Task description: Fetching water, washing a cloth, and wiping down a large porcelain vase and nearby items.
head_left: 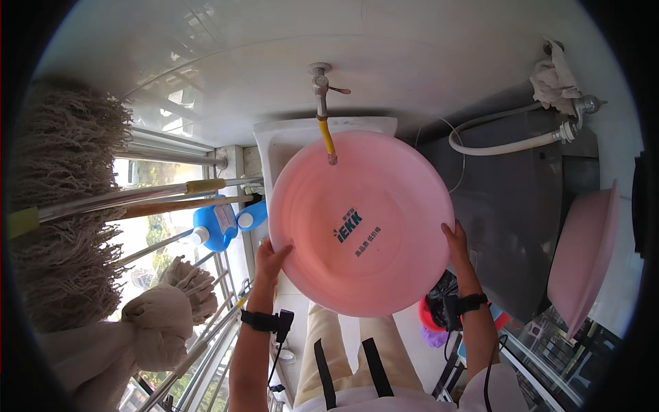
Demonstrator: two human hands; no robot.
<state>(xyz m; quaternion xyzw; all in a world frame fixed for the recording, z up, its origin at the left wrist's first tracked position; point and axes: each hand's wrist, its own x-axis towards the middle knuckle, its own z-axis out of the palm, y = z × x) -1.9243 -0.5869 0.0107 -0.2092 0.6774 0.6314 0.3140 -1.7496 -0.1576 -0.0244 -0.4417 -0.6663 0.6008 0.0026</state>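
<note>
A large pink plastic basin (374,182) with dark printing in its middle is held over a white sink (268,141). My left hand (269,259) grips the basin's rim at lower left, thumb inside. My right hand (456,244) grips the rim at right. A wall tap (320,86) with a short yellow hose (326,136) hangs above the basin's upper part. The basin hides most of the sink.
At left, grey mop heads (75,151), poles (151,196) and blue bottles (220,230) stand by railings. At right are a dark grey appliance (504,226), a white hose (501,145) and another pink basin (580,254). A red container (431,312) is below.
</note>
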